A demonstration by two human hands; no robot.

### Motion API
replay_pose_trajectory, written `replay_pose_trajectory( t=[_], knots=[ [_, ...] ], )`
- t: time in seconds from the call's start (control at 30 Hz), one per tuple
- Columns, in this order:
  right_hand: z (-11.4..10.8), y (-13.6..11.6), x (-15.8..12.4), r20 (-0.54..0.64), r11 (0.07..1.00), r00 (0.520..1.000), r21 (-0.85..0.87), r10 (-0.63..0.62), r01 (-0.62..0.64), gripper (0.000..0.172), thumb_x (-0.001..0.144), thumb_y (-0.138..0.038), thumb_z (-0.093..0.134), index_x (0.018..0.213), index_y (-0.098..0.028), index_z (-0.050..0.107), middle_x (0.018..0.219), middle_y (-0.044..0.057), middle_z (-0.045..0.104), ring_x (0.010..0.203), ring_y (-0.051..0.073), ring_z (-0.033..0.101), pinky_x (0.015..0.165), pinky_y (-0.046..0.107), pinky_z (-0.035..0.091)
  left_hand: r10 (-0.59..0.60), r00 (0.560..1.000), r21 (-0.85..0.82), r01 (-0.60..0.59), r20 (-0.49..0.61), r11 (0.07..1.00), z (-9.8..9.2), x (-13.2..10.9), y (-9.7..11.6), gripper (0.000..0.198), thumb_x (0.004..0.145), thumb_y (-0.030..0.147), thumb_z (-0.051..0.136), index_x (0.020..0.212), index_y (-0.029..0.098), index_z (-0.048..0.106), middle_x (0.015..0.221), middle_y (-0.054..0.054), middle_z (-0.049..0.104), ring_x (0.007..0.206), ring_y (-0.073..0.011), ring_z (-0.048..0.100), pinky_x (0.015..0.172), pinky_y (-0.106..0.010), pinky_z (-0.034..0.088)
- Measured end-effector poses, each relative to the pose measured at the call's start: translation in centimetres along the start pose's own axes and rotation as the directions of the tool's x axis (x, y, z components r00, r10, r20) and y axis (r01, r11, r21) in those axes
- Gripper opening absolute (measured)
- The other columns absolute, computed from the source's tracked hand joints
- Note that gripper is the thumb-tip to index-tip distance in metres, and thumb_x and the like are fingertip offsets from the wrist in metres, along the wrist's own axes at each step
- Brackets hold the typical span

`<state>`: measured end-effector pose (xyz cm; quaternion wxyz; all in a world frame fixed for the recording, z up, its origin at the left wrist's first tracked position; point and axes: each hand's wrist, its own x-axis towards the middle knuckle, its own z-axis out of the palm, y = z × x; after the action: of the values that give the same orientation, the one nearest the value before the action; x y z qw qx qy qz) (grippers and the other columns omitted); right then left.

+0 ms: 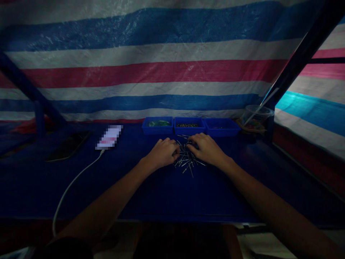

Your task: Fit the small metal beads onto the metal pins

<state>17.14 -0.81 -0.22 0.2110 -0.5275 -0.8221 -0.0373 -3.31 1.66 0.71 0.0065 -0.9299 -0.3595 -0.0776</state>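
A loose pile of thin metal pins (186,160) lies on the dark blue table, between my two hands. My left hand (164,153) rests at the pile's left edge with its fingers curled; what they hold, if anything, is hidden. On the right side, my right hand (206,148) bends over the upper part of the pile, its thumb and fingers curled around something too small to tell. Just behind the pile stands a blue tray (189,131) with small brass-coloured pieces in it.
A blue tray (157,130) with green contents and another blue tray (222,130) flank the middle one. A clear tub (257,113) stands at the back right. On the left lie a lit phone (109,137) on a white cable (67,187) and a dark flat device (68,146).
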Motion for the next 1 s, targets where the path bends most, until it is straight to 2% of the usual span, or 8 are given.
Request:
replay_pose_trajectory(
  t=[0.1,0.17,0.33,0.5,0.67,0.8,0.9,1.0],
  knots=[
    [0.0,-0.8,0.0,0.026,0.997,0.998,0.051,-0.054,0.053,0.026,0.089,-0.035,0.050,0.105,-0.018,0.061,0.097,0.007,0.065,0.093,0.022,0.055,0.080,0.036,0.040,0.004,0.996,0.035,-0.007,0.085,0.999,-0.5,0.8,0.0,0.014,0.083,0.025,0.051,0.084,0.020,0.064,0.094,-0.006,0.061,0.093,-0.0233,0.051,0.076,-0.035,0.039],
    [0.0,-1.1,-0.1,0.035,0.995,0.997,0.072,-0.066,0.064,0.024,0.089,-0.034,0.051,0.104,-0.018,0.062,0.095,0.007,0.065,0.091,0.021,0.055,0.079,0.034,0.041,0.005,0.995,0.044,-0.009,0.099,0.999,-0.4,1.1,0.0,0.015,0.083,0.025,0.050,0.081,0.019,0.064,0.095,-0.007,0.060,0.094,-0.0243,0.050,0.076,-0.036,0.039],
    [0.3,-1.2,-0.2,0.030,0.990,0.995,0.109,-0.096,0.092,0.023,0.088,-0.035,0.053,0.101,-0.018,0.062,0.092,0.006,0.065,0.091,0.020,0.055,0.079,0.035,0.041,-0.011,0.999,0.033,0.010,0.039,0.999,0.5,0.6,-0.2,0.018,0.086,0.021,0.042,0.084,0.016,0.059,0.098,-0.011,0.057,0.094,-0.0252,0.048,0.075,-0.037,0.039],
    [0.4,-1.3,-0.2,0.042,0.975,0.984,0.150,-0.173,0.165,0.017,0.087,-0.033,0.055,0.095,-0.019,0.061,0.090,0.005,0.064,0.089,0.018,0.054,0.078,0.033,0.039,-0.036,0.999,-0.061,0.034,-0.018,0.998,0.8,-0.2,-0.4,0.016,0.089,0.022,0.041,0.087,0.017,0.056,0.095,-0.009,0.056,0.094,-0.0248,0.047,0.074,-0.036,0.038],
    [0.1,-1.7,-0.1,-0.078,0.973,0.983,0.144,-0.168,0.178,0.013,0.090,-0.024,0.048,0.089,-0.017,0.059,0.085,0.005,0.063,0.081,0.016,0.053,0.074,0.031,0.038,-0.052,0.994,-0.241,0.027,-0.097,0.970,0.3,0.2,-0.4,0.015,0.091,0.022,0.040,0.089,0.017,0.055,0.094,-0.007,0.060,0.092,-0.0221,0.050,0.078,-0.036,0.040],
    [-0.9,-1.2,0.1,-0.240,0.990,0.965,0.070,-0.103,0.123,0.020,0.092,-0.028,0.044,0.081,-0.017,0.057,0.078,0.005,0.061,0.073,0.017,0.053,0.068,0.031,0.038,-0.096,0.980,-0.322,0.036,-0.174,0.946,-0.1,0.4,-0.4,0.020,0.093,0.026,0.039,0.090,0.017,0.057,0.091,-0.006,0.063,0.088,-0.0202,0.053,0.079,-0.034,0.041],
    [-2.5,-0.2,0.0,-0.468,0.995,0.884,0.084,-0.001,0.046,0.028,0.093,-0.033,0.040,0.072,-0.019,0.052,0.067,0.003,0.056,0.064,0.015,0.051,0.063,0.030,0.038,-0.132,0.977,-0.279,0.081,-0.168,0.957,-0.3,0.3,-0.6,0.022,0.092,0.032,0.042,0.093,0.018,0.060,0.089,-0.005,0.066,0.085,-0.0205,0.056,0.075,-0.033,0.042],
    [-4.4,1.1,-0.2,-0.689,0.990,0.714,0.134,0.123,-0.041,0.030,0.093,-0.036,0.037,0.072,-0.021,0.049,0.063,0.001,0.052,0.059,0.015,0.050,0.059,0.030,0.039,-0.181,0.979,-0.206,0.158,-0.093,0.966,-0.6,0.1,-1.1,0.022,0.090,0.033,0.044,0.092,0.019,0.062,0.084,-0.005,0.067,0.077,-0.0199,0.060,0.070,-0.032,0.042]
  ],
)
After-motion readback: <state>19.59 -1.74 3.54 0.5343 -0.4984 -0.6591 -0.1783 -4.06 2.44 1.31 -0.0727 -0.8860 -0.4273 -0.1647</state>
